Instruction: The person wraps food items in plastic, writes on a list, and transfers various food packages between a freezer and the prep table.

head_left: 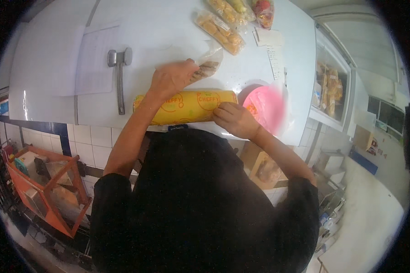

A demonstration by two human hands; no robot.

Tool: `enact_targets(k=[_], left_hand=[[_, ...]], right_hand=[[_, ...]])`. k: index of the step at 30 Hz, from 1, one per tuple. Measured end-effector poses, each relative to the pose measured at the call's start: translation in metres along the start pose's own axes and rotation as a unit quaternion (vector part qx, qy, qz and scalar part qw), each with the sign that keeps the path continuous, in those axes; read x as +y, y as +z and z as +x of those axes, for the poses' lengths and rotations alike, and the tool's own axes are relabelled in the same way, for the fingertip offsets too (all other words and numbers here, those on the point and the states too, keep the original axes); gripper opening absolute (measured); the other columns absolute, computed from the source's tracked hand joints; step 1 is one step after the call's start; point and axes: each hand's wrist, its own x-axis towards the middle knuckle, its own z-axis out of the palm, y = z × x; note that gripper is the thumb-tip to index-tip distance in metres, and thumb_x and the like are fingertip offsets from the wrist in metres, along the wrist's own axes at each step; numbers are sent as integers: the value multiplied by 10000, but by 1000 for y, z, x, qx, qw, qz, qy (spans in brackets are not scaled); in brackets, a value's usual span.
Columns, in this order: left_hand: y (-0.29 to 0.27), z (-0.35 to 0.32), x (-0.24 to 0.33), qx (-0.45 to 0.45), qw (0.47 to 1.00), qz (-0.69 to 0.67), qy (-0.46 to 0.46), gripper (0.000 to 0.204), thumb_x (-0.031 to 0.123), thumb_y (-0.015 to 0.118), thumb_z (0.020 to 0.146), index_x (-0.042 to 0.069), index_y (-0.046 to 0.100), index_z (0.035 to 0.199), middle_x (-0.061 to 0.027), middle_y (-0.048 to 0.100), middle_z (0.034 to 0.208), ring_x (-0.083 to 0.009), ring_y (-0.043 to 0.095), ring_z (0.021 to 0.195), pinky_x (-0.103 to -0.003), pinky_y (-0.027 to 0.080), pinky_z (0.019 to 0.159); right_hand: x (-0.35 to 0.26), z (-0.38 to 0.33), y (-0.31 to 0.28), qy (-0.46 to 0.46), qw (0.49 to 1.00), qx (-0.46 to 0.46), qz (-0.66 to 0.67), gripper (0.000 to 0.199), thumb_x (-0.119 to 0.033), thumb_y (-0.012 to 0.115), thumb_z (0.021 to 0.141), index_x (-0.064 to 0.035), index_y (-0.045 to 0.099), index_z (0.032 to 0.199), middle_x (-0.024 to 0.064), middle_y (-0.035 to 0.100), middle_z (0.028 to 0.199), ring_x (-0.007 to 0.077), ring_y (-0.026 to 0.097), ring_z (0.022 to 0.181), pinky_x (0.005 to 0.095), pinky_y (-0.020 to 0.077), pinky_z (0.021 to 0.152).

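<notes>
A yellow roll of cling film [198, 107] with red print lies across the near edge of the white table, right before my body. My left hand [175, 78] reaches over it, closed on the end of a small clear plastic bag [208, 66] with brown pieces inside. At the right end of the roll, the curled fingers of my right hand [236, 119] grip its near side. Just beyond that hand stands a pink bowl [272, 107] with some orange bits in it. My fingertips on the film are too small to make out clearly.
A metal meat mallet [120, 82] lies left of the roll, beside paper sheets [95, 63]. Several filled clear bags [219, 32] and a curled paper slip [271, 45] sit at the far right. An orange-framed rack [50, 186] stands low left; a cardboard box [263, 168] is under the table.
</notes>
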Motion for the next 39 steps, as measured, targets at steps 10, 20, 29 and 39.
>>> enact_targets(k=[10,20,29,39], left_hand=[[8,-8,4,7,998,63,15,287,344,625,1050,99,585,906,-130,682,677,-344,711,646,-479,561,550],[15,11,-10,21,998,29,-55,315,370,619,1053,92,581,909,-142,708,708,-367,713,662,-502,566,568],[16,11,-14,2,998,53,-39,310,381,621,1051,97,602,930,-140,712,705,-369,718,666,-503,571,576],[24,11,-21,54,998,43,-1,303,395,608,1057,110,596,955,-133,704,694,-360,719,658,-483,565,547]], right_hand=[[6,8,19,101,995,18,-6,273,-131,700,861,-35,634,1109,112,625,1076,313,623,1023,448,514,947],[-4,26,19,41,999,17,-8,323,-172,637,862,-123,722,1169,86,633,1200,302,592,1130,441,501,1005],[-6,36,16,35,999,5,-8,268,-153,688,790,-82,737,1043,73,667,1136,285,630,1101,418,540,950],[1,43,26,18,998,57,-21,267,-111,658,785,-7,639,1030,125,650,1103,305,638,1008,431,537,899]])
